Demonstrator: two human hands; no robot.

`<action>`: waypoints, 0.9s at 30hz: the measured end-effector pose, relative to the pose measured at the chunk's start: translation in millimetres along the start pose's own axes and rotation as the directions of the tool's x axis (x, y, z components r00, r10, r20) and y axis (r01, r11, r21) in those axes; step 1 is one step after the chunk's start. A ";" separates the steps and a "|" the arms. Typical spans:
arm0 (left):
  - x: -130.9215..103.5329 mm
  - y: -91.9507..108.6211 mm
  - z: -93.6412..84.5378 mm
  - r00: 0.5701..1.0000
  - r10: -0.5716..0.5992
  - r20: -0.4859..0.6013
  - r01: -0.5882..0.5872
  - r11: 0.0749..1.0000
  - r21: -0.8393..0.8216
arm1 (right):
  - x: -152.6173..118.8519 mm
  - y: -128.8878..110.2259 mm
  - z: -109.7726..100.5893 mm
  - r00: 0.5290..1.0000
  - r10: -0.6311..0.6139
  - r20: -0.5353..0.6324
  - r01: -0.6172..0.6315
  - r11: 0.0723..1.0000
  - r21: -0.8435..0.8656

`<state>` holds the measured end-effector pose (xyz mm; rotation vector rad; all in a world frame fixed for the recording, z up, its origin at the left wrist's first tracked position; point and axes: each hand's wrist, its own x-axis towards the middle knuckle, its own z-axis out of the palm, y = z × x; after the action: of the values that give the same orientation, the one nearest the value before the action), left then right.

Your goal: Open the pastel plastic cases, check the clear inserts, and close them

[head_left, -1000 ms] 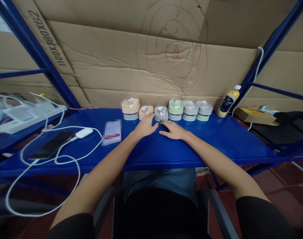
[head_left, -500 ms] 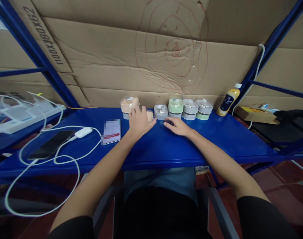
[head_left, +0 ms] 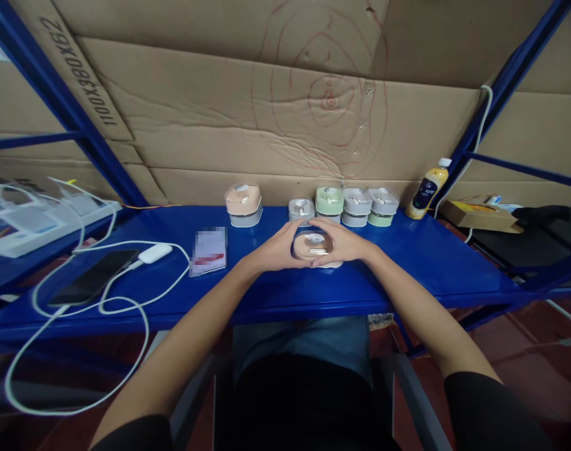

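Near the middle of the blue table, a small peach box (head_left: pixel 307 246) with rounded corners, a clear lid and a round label sits between my hands. My left hand (head_left: pixel 284 247) curves around its left side and my right hand (head_left: pixel 344 243) around its right side, so that the fingers hide part of it. Just behind them stands a single grey box (head_left: pixel 301 208). To its right is a green box (head_left: pixel 329 197) stacked on another, then two stacks topped by grey boxes (head_left: pixel 357 199) (head_left: pixel 383 199). Farther left, a peach box (head_left: pixel 243 198) rests on a grey one (head_left: pixel 246 218).
Left on the table (head_left: pixel 262 291) lie a phone with a lit screen (head_left: pixel 209 252), a black phone (head_left: pixel 95 277), a white adapter (head_left: pixel 154 253) and looped white cable. A bottle (head_left: pixel 427 189) leans at the back right, beside a cardboard box (head_left: pixel 479 216). Cardboard (head_left: pixel 196 106) lines the back.
My left hand has brought the single peach box from the back row to the right and nearer me. My right hand has closed around its other side.
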<state>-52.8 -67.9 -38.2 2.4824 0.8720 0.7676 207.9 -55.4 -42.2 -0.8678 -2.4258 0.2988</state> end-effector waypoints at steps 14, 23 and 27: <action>-1.6 -8.4 17.4 0.999 0.039 0.036 -0.038 0.999 -0.020 | -17.3 18.9 -55.6 0.925 0.265 -0.272 -0.252 0.964 0.084; 0.2 -6.6 7.0 0.997 0.020 -0.075 -0.016 0.998 0.054 | -18.3 29.9 -54.9 0.881 0.320 -0.348 -0.325 0.945 0.046; -0.2 -19.5 -5.8 0.978 -0.119 -0.173 0.140 0.983 0.116 | -18.9 29.7 -55.8 0.879 0.359 -0.313 -0.360 0.931 0.056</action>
<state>-65.2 -52.7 -44.1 2.4670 1.1645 0.9085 266.7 -43.3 -15.0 -1.2671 -1.9592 0.2650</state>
